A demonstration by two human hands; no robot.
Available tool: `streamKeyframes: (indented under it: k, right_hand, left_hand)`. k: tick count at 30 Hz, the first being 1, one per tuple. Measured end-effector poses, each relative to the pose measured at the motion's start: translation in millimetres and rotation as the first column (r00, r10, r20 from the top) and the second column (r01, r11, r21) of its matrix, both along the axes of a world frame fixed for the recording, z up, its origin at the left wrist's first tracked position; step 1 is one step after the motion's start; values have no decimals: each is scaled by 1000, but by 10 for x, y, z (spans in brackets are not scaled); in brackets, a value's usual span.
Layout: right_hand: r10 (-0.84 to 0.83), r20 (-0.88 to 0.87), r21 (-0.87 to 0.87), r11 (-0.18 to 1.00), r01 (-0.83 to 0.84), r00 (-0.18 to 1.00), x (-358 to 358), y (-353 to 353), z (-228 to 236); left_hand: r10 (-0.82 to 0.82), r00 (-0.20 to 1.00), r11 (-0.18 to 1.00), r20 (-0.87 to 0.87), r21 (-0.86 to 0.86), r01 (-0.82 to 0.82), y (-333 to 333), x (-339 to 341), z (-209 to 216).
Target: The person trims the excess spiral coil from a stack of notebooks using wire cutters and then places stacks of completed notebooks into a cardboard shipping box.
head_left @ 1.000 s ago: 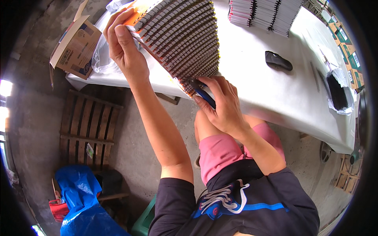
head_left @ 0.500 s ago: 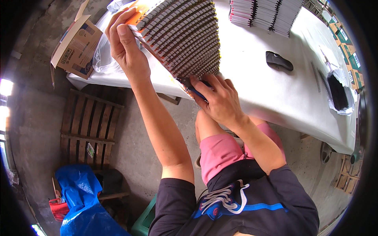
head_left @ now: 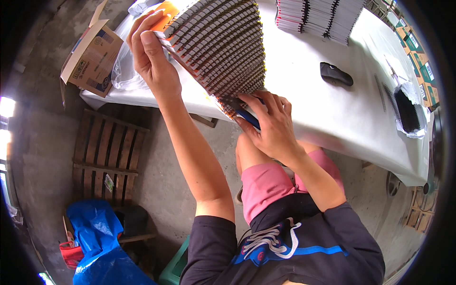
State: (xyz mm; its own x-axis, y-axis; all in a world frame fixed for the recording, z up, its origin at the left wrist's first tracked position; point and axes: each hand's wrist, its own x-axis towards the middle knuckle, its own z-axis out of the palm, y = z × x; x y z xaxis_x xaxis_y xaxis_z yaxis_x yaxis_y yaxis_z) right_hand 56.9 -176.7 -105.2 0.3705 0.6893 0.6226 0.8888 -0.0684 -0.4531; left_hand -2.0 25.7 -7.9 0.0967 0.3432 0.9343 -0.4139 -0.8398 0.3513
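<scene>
A stack of spiral-bound notebooks (head_left: 223, 52), with dark coil spines facing up and an orange cover at the far left, stands tilted at the table's near edge. My left hand (head_left: 156, 59) grips its left end, thumb on the near side and fingers over the far side. At the near, lower end of the coils is my right hand (head_left: 271, 123). It is closed around a blue-handled hand tool (head_left: 249, 118), whose working tip is hidden among the coils and fingers.
On the white-covered table (head_left: 304, 90) lie another notebook stack (head_left: 316, 19), a black pouch-like object (head_left: 336, 74), and loose black coils beside an opened wrapper (head_left: 409, 111). An open carton (head_left: 92, 59) sits at the left. A wooden pallet (head_left: 107, 156) and blue tarp (head_left: 97, 237) are below.
My right hand has shifted slightly to the right, and its fingers have loosened a little. More of the blue handle shows. My left hand and the stack stay nearly still.
</scene>
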Motion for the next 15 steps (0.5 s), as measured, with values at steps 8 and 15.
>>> streamKeyframes:
  k: [8,15]
  right_hand:
    - [135,-311,-104,979,-175,941,59,33,6]
    - [272,-680,68,948,-310,681,111,48,-40]
  left_hand:
    - [-3,1000,1000,-7,-7,3,-2,10,1]
    - [-25,1000,997,2,-74,25,-30,19,-3]
